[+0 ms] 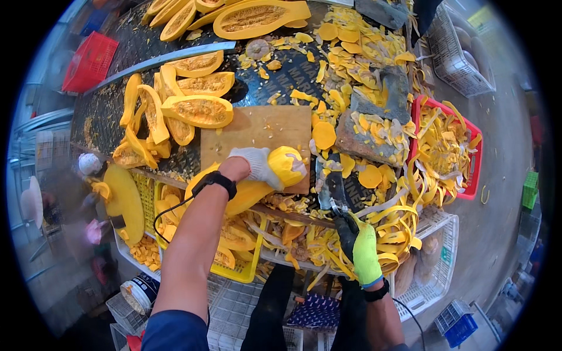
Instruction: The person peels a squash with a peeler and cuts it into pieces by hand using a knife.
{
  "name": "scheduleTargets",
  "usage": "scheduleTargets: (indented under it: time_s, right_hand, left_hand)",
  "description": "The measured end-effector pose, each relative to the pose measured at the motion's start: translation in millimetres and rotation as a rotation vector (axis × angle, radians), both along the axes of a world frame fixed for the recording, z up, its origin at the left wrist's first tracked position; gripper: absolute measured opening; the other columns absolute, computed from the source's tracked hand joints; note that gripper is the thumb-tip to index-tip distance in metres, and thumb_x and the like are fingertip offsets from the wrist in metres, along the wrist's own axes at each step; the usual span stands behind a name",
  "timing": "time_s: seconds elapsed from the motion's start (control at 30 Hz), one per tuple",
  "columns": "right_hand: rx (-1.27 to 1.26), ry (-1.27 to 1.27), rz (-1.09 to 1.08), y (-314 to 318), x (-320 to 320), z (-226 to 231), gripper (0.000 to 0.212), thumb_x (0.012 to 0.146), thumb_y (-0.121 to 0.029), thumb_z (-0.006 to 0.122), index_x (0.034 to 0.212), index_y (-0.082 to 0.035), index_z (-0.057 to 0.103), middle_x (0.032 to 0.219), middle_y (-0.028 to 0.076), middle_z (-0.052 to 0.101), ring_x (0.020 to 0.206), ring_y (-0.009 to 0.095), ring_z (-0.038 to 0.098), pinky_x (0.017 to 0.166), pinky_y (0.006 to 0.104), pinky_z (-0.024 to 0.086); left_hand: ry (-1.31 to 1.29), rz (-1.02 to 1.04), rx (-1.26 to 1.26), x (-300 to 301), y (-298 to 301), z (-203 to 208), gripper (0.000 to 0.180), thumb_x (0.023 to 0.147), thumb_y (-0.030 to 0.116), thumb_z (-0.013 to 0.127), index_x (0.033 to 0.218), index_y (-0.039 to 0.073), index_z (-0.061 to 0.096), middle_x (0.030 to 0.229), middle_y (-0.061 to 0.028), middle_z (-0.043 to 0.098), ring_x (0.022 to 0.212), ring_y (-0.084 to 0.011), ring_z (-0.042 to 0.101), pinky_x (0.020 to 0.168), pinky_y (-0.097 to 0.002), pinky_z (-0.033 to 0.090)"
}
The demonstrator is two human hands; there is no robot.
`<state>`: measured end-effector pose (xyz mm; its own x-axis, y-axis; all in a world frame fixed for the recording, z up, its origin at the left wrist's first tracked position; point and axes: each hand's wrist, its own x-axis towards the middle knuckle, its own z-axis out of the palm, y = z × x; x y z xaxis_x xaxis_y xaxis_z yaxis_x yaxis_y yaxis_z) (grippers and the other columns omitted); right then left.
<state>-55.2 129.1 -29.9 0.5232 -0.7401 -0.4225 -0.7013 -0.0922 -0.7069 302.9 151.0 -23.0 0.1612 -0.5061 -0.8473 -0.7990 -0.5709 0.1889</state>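
My left hand (256, 164), in a white knit glove, is closed over the neck of a peeled yellow squash (249, 196). Pale skin patches remain on the squash's right end, and its body reaches left beneath my forearm. A wooden board (254, 131) lies under and behind it. My right hand (360, 245), in a lime glove with a dark palm, is closed on a shiny metal hand tool (336, 206), whose exact kind I cannot make out. Just beyond it is a broad grey blade (331, 182); whether the two are joined is unclear. The tool and squash are apart.
Halved squashes (198, 111) are piled left of the board. Peelings surround a stone block (374, 137) and fill a red basket (472, 161) at right. A yellow crate (249, 269) of squash pieces stands below the table edge, a white crate (448, 257) at lower right.
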Motion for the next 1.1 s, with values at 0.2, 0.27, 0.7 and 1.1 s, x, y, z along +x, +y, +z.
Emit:
scheduleTargets:
  time_s: [0.2,0.27,0.7,1.1]
  right_hand:
    - [-0.078,-0.13,-0.122,-5,48,-46,0.03,0.099,-0.018,0.071,0.124,-0.002,0.075,0.102,0.024,0.077,0.092,0.04,0.076,0.079,0.045,0.059]
    - [-0.302,-0.141,0.046,-18,81,-62,0.032,0.101,-0.018,0.065,0.13,-0.007,0.073,0.098,0.021,0.076,0.09,0.039,0.075,0.078,0.046,0.059]
    - [-0.389,0.217,0.381,-12,102,-46,0.034,0.094,-0.011,0.06,0.126,-0.009,0.07,0.095,0.017,0.071,0.08,0.035,0.074,0.069,0.0462,0.059]
    - [-0.416,0.208,0.361,-34,125,-21,0.029,0.097,-0.012,0.058,0.123,-0.01,0.071,0.093,0.015,0.073,0.083,0.034,0.075,0.072,0.0461,0.059]
  left_hand:
    - [-0.606,-0.147,-0.539,-68,46,-27,0.066,0.073,0.045,0.087,0.124,0.008,0.068,0.113,-0.0139,0.068,0.111,-0.0328,0.063,0.106,-0.0513,0.043]
    - [-0.671,-0.171,-0.662,-69,52,-41,0.057,0.074,0.036,0.084,0.121,0.007,0.068,0.109,-0.0138,0.065,0.106,-0.0328,0.061,0.104,-0.0509,0.042]
    - [-0.523,-0.287,-0.713,-58,63,-52,0.052,0.068,0.03,0.083,0.11,0.004,0.065,0.104,-0.017,0.065,0.103,-0.0354,0.062,0.103,-0.0466,0.044]
    - [-0.471,-0.179,-0.459,-54,31,-19,0.053,0.074,0.04,0.084,0.114,0.011,0.066,0.108,-0.012,0.075,0.105,-0.0304,0.072,0.097,-0.0463,0.049]
